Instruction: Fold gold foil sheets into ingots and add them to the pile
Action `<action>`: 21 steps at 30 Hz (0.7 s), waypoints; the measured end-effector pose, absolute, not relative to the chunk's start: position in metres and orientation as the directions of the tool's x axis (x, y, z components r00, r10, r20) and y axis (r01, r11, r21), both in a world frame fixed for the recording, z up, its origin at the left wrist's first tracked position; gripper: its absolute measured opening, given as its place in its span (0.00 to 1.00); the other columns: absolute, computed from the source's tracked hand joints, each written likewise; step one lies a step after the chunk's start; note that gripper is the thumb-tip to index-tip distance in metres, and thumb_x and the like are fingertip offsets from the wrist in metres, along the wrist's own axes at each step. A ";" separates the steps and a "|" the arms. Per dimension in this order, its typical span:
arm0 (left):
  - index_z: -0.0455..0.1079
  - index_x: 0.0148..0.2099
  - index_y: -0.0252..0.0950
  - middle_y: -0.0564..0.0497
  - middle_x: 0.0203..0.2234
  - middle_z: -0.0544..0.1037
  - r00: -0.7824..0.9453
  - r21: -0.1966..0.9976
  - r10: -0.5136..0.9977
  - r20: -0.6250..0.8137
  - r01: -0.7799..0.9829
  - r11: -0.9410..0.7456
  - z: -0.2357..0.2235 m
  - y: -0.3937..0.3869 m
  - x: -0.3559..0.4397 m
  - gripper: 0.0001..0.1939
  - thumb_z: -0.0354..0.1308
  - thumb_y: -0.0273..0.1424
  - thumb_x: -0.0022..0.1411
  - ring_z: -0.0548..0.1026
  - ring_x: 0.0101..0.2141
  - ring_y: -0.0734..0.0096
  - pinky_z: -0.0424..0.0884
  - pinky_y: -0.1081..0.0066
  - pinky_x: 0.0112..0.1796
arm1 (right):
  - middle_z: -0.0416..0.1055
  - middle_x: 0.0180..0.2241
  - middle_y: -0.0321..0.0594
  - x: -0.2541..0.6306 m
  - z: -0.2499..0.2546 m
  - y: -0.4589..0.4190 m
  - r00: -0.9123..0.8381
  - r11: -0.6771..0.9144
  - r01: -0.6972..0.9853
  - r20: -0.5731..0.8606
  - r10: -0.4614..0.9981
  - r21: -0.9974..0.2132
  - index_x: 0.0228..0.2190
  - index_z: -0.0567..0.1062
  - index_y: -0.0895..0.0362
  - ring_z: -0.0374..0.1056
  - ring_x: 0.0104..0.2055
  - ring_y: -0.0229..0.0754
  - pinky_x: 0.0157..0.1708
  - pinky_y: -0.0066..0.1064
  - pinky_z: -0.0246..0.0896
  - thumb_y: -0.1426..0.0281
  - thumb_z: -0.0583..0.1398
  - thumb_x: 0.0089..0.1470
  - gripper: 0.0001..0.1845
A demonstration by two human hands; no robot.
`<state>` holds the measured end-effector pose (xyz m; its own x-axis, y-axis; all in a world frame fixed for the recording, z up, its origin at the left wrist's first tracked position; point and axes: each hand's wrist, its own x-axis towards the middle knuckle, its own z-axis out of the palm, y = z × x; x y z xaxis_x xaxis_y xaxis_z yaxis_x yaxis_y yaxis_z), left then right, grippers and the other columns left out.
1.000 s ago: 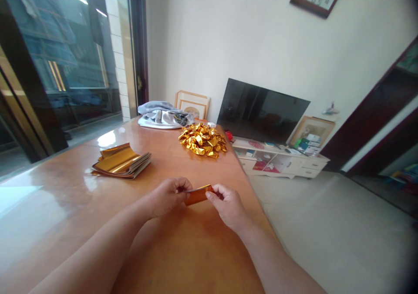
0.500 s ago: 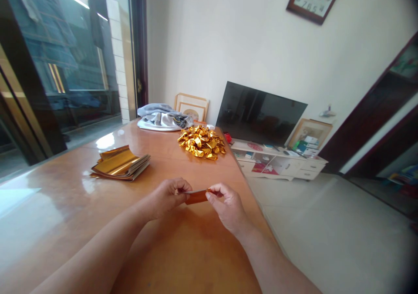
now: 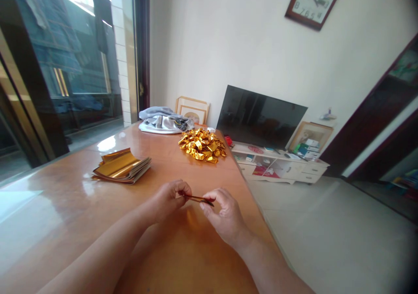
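Between my two hands, just above the table, is a narrow folded strip of gold foil paper [image 3: 196, 198], seen nearly edge-on. My left hand [image 3: 174, 197] pinches its left end between thumb and fingers. The right end is in the closed fingertips of my right hand [image 3: 225, 211], which partly hide it. To the left on the table lies a stack of gold foil sheets [image 3: 120, 167], its top sheets curled. Beyond my hands rises a heap of folded gold foil pieces [image 3: 202, 145].
The glossy wooden table [image 3: 176, 259] ends at a right edge beside my right forearm. Grey and white cloth [image 3: 165, 120] lies at its far end. A television [image 3: 261, 117] stands on a low white cabinet [image 3: 287, 170] past the table. A glass door is at left.
The strip has gone from showing its flat face to a thinner, nearly edge-on shape. My right fingers have shifted slightly left along it; the left hand has hardly moved.
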<state>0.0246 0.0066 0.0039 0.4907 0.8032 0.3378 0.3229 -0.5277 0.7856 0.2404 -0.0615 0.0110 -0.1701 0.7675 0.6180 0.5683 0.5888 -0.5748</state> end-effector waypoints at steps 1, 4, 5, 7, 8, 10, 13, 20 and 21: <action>0.72 0.34 0.33 0.51 0.30 0.73 0.488 0.790 0.806 0.336 0.319 -0.523 0.004 0.007 0.024 0.06 0.53 0.25 0.55 0.69 0.31 0.71 0.65 0.72 0.34 | 0.74 0.35 0.37 0.239 0.011 -0.062 -0.175 0.588 0.572 0.615 0.769 -0.572 0.37 0.75 0.52 0.68 0.39 0.43 0.42 0.35 0.62 0.74 0.63 0.53 0.08; 0.71 0.34 0.34 0.52 0.30 0.73 0.477 0.808 0.819 0.319 0.315 -0.498 0.005 0.006 0.025 0.06 0.54 0.26 0.54 0.69 0.31 0.72 0.65 0.73 0.33 | 0.74 0.36 0.38 0.238 0.012 -0.064 -0.183 0.580 0.586 0.605 0.775 -0.566 0.38 0.75 0.51 0.68 0.40 0.44 0.43 0.35 0.62 0.74 0.64 0.52 0.10; 0.71 0.34 0.34 0.52 0.30 0.73 0.473 0.813 0.824 0.312 0.315 -0.490 0.005 0.006 0.025 0.05 0.54 0.26 0.54 0.69 0.31 0.72 0.65 0.73 0.33 | 0.74 0.36 0.38 0.238 0.012 -0.065 -0.182 0.577 0.591 0.604 0.776 -0.564 0.39 0.75 0.51 0.68 0.40 0.44 0.43 0.36 0.62 0.73 0.64 0.52 0.11; 0.71 0.33 0.34 0.52 0.29 0.74 0.468 0.823 0.832 0.297 0.316 -0.471 0.006 0.006 0.025 0.05 0.54 0.27 0.55 0.69 0.30 0.72 0.64 0.73 0.33 | 0.75 0.36 0.39 0.238 0.013 -0.065 -0.178 0.570 0.599 0.601 0.779 -0.562 0.39 0.75 0.51 0.69 0.40 0.45 0.43 0.36 0.62 0.73 0.65 0.52 0.11; 0.71 0.33 0.34 0.52 0.29 0.74 0.466 0.828 0.836 0.290 0.316 -0.463 0.006 0.005 0.025 0.05 0.54 0.27 0.55 0.69 0.30 0.72 0.64 0.73 0.32 | 0.75 0.37 0.39 0.237 0.013 -0.066 -0.177 0.567 0.603 0.599 0.781 -0.562 0.39 0.75 0.51 0.69 0.41 0.45 0.43 0.36 0.62 0.73 0.65 0.52 0.11; 0.71 0.33 0.34 0.52 0.28 0.74 0.466 0.835 0.839 0.281 0.312 -0.453 0.006 0.005 0.025 0.05 0.55 0.28 0.55 0.69 0.30 0.72 0.64 0.73 0.32 | 0.75 0.37 0.39 0.237 0.013 -0.066 -0.177 0.564 0.608 0.597 0.782 -0.559 0.39 0.75 0.51 0.69 0.41 0.45 0.43 0.37 0.62 0.72 0.64 0.52 0.11; 0.71 0.33 0.33 0.52 0.28 0.74 0.473 0.835 0.835 0.279 0.309 -0.454 0.006 0.005 0.025 0.06 0.54 0.28 0.55 0.68 0.29 0.72 0.63 0.73 0.32 | 0.74 0.36 0.39 0.237 0.013 -0.066 -0.180 0.566 0.613 0.600 0.779 -0.552 0.39 0.75 0.51 0.68 0.40 0.45 0.43 0.37 0.62 0.72 0.64 0.52 0.10; 0.72 0.33 0.33 0.52 0.28 0.74 0.478 0.819 0.835 0.273 0.340 -0.462 0.003 0.007 0.026 0.06 0.55 0.30 0.56 0.69 0.29 0.72 0.63 0.74 0.31 | 0.74 0.36 0.39 0.237 0.012 -0.066 -0.184 0.568 0.611 0.599 0.779 -0.551 0.38 0.74 0.52 0.68 0.40 0.45 0.43 0.36 0.61 0.73 0.64 0.52 0.10; 0.72 0.33 0.33 0.52 0.28 0.74 0.479 0.817 0.834 0.272 0.343 -0.464 0.002 0.007 0.026 0.06 0.55 0.30 0.56 0.69 0.29 0.73 0.63 0.74 0.30 | 0.74 0.36 0.39 0.237 0.013 -0.066 -0.186 0.572 0.611 0.602 0.776 -0.548 0.38 0.74 0.52 0.68 0.40 0.45 0.42 0.36 0.61 0.73 0.64 0.52 0.10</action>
